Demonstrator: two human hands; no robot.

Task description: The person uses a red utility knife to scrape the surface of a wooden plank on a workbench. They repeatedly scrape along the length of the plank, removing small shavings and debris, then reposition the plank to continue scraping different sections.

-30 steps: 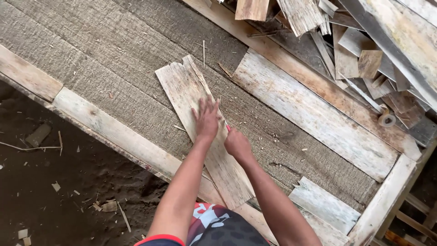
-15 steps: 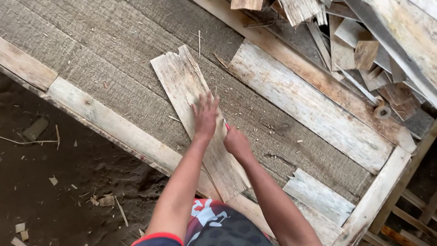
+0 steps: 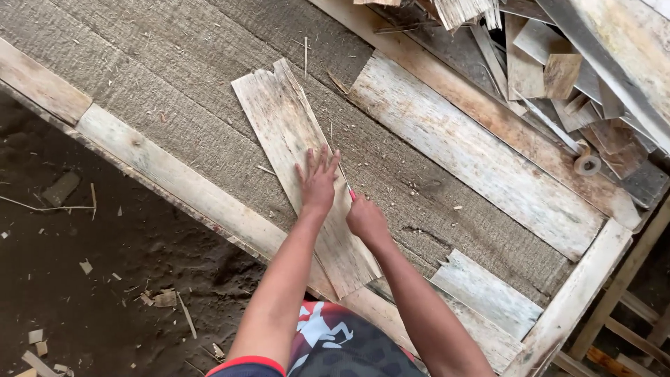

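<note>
The thin pale wood strip (image 3: 307, 174) lies flat and slantwise on the grey, rough-sawn tabletop (image 3: 160, 77), its ragged far end pointing toward the top of the view and its near end reaching the pale front rail (image 3: 174, 181). Against the two earlier views it has barely shifted; the small differences look mostly like head movement.

The left hand (image 3: 317, 183) presses down on the strip with its fingers spread flat, not gripping anything. Over the last second it has kept its place on the board, pinning it there. The right hand (image 3: 366, 220) is clenched just off the strip's right edge around a small tool with a red or pink end (image 3: 352, 196); a thin line runs on from it along that edge, but the tool's kind is too small to make out. This hand has stayed in nearly the same spot along the edge, so whatever stroke it is making has advanced very little, if at all. Judging from that, the work along the strip's right edge is in progress, with most of the edge ahead of the tool untouched.

Further out, a wide whitened plank (image 3: 474, 160) lies to the right on the tabletop, and a shorter pale offcut (image 3: 485, 293) sits near the front right corner. Beyond the back rail is a heap of scrap slats (image 3: 558, 77), with a roll of tape (image 3: 587, 165) at its edge. Below the front rail is a dark dirt floor (image 3: 84, 279) scattered with chips.
</note>
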